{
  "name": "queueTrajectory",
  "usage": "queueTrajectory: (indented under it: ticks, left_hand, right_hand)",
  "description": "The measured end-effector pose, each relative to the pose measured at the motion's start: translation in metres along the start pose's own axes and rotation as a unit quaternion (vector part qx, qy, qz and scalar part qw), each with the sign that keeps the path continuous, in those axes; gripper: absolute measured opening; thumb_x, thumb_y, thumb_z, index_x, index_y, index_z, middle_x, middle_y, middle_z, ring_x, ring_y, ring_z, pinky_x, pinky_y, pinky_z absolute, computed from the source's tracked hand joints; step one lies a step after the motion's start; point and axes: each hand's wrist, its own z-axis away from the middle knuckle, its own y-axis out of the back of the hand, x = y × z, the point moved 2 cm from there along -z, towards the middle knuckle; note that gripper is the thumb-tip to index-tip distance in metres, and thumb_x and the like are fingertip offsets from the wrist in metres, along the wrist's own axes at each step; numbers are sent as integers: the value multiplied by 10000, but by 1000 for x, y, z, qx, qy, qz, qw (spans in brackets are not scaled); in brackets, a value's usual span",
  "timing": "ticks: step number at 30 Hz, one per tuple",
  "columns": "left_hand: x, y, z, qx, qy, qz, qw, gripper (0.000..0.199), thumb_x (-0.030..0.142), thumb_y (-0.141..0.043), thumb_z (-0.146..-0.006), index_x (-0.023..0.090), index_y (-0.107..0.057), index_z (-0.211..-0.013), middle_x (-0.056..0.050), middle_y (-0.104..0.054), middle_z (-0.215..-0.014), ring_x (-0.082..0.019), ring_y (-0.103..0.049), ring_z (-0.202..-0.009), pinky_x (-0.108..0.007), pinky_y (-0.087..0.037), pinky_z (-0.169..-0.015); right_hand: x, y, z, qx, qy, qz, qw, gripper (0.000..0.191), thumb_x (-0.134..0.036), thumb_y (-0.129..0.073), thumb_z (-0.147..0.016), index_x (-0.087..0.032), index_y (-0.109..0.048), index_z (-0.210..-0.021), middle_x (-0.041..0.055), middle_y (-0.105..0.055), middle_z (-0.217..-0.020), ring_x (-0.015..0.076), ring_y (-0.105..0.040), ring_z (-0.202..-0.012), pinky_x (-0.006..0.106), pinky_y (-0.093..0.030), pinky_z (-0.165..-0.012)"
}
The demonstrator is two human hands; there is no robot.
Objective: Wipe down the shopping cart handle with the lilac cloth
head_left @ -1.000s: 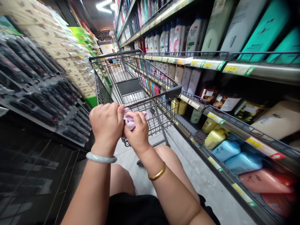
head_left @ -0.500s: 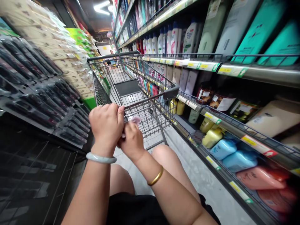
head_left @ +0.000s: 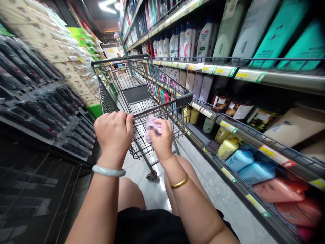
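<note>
A dark wire shopping cart stands before my knees, and no goods show in its basket. My left hand, with a pale bangle at the wrist, is wrapped round the near left end of the cart's handle. My right hand, with a gold bangle, pinches a crumpled light purple cloth. That hand and the cloth are over the near side of the cart, just below the handle bar.
Shelves of shampoo and pump bottles line the right side. Packaged goods hang on a display rack at the left. A cart wheel rests on the pale tiled floor between my knees.
My right hand has moved right, away from my left hand, and the purple cloth in it now shows more fully. My left hand keeps its hold on the handle.
</note>
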Motion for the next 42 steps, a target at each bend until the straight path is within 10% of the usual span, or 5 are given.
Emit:
queueTrajectory:
  ticks: [11, 20, 28, 36, 42]
  left_hand:
    - [1, 1, 0, -1, 0, -4, 1000, 526, 538, -222, -1036, 224, -571, -800, -102, -652, -847, -268, -537, -845, -393, -280, -761]
    - [3, 2, 1, -2, -5, -7, 1000, 534, 543, -200, -1039, 223, -570, -825, -98, -655, -860, -264, -551, -859, -389, -282, -770]
    - [-3, 0, 2, 5, -5, 3, 1000, 545, 550, -216, -1037, 218, -578, -802, -99, -654, -840, -260, -526, -823, -392, -257, -747]
    - [-6, -3, 1, 21, -1, -1, 1000, 523, 547, -217, -1040, 227, -540, -783, -86, -647, -823, -252, -532, -816, -392, -262, -750]
    - [-8, -4, 1, 23, 0, 22, 999, 512, 559, -244, -1034, 227, -532, -771, -84, -643, -817, -247, -521, -807, -390, -254, -748]
  right_hand:
    - [59, 38, -36, 213, -160, -92, 959, 224, -239, -588, -829, -187, -580, -1047, 55, -642, -1064, 172, -615, -983, 361, -510, -955]
    - [-33, -43, 48, -149, 102, -6, 984, 165, -264, -655, -817, -246, -630, -980, 49, -663, -962, 244, -633, -928, 389, -568, -885]
    - [14, 11, -3, 51, -41, 37, 997, 165, -164, -591, -834, -218, -620, -986, 63, -642, -1054, 210, -607, -989, 366, -515, -905]
    - [-24, -36, 64, -262, 88, 71, 958, 258, -240, -695, -807, -248, -668, -1064, 27, -667, -1062, 236, -587, -967, 349, -495, -848]
    - [-2, -1, 32, -161, 46, 92, 982, 227, -208, -669, -847, -221, -672, -1074, 62, -650, -1079, 232, -570, -1036, 368, -478, -940]
